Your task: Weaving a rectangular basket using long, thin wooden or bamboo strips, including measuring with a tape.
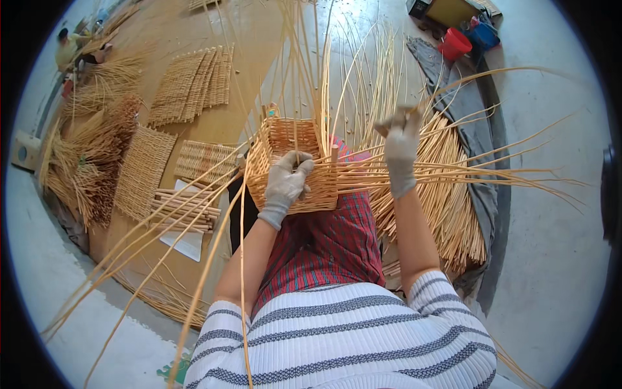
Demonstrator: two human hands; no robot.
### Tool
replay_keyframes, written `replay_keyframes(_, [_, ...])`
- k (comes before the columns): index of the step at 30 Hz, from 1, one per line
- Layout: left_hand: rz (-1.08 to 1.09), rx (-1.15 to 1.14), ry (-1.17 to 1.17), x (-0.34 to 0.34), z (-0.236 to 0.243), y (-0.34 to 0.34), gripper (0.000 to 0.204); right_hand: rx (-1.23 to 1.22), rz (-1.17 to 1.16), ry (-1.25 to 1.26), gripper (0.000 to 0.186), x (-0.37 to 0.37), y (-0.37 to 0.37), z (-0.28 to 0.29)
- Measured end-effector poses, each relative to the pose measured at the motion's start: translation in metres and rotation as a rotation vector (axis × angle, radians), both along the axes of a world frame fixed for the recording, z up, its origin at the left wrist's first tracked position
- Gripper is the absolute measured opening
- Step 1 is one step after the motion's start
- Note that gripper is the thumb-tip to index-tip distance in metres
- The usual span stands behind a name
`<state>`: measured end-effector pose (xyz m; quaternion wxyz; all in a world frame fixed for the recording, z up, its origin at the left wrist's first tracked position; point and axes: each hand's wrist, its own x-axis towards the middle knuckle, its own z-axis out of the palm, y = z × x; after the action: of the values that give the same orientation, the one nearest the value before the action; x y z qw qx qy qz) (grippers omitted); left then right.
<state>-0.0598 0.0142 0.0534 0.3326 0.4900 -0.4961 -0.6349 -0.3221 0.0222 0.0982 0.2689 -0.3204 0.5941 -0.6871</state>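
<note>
A square wicker basket [321, 196], partly woven, rests on my lap with long loose rods fanning out from its rim on all sides. My left hand [285, 185], in a grey-white work glove, closes on its near wall at the rim, with the thumb toward the inside. To the right of the basket, my gloved right hand [401, 144] is raised, fingers closed round a willow rod [476, 78] that arcs away to the right. The fingertips there are slightly blurred. Short wooden posts [335, 153] stand at the basket's corners.
Loose peeled rods [447, 227] lie in a large pile on grey cloth [487, 194] at my right. Woven panels [144, 172], bundled rods [97, 162] and short sticks [188, 211] lie left. A red bucket [455, 44] stands far right. Another person [68, 48] sits far left.
</note>
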Motion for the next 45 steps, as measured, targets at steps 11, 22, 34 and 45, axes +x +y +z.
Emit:
replay_keyframes(11, [-0.4, -1.178, -0.606, -0.004, -0.02, 0.005, 0.119, 0.23, 0.114, 0.008, 0.027, -0.01, 0.035, -0.003])
replay_keyframes(22, [-0.134, -1.013, -0.561, -0.02, -0.029, 0.019, 0.067, -0.046, 0.851, 0.278, 0.051, 0.155, 0.082, -0.009])
replay_keyframes(34, [0.284, -0.65, -0.011, -0.01, 0.014, -0.027, 0.019, 0.518, 0.208, 1.052, 0.053, 0.092, 0.024, -0.041])
replay_keyframes(45, [0.05, -1.038, -0.428, 0.029, -0.002, 0.035, 0.054, 0.362, 0.013, 0.916, 0.039, 0.091, 0.009, -0.03])
